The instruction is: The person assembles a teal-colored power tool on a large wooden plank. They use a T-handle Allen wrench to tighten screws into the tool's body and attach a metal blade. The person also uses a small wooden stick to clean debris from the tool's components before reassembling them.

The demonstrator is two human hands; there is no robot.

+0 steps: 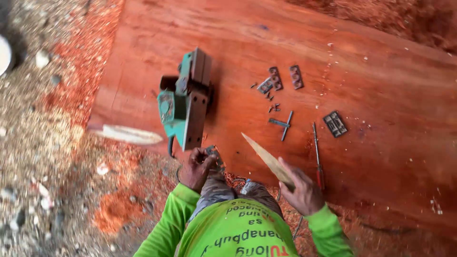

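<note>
My left hand (196, 169) is closed on a small grey metal part (214, 154) at the near edge of a wide red wooden slab (381, 85). My right hand (303, 191) holds a long pale pointed wood sliver (266, 158) that lies flat on the slab and points up-left. A green electric planer (184, 102) rests on its side on the slab just above my left hand. A screwdriver with a red handle (318, 159) lies right of my right hand.
Small metal plates (275, 78) (296, 76), loose screws (272, 107), a T-shaped wrench (283, 124) and a slotted dark plate (335, 123) lie on the slab. A pale wood chip (127, 134) sits at its left edge. Red sawdust and gravel (43, 143) cover the ground.
</note>
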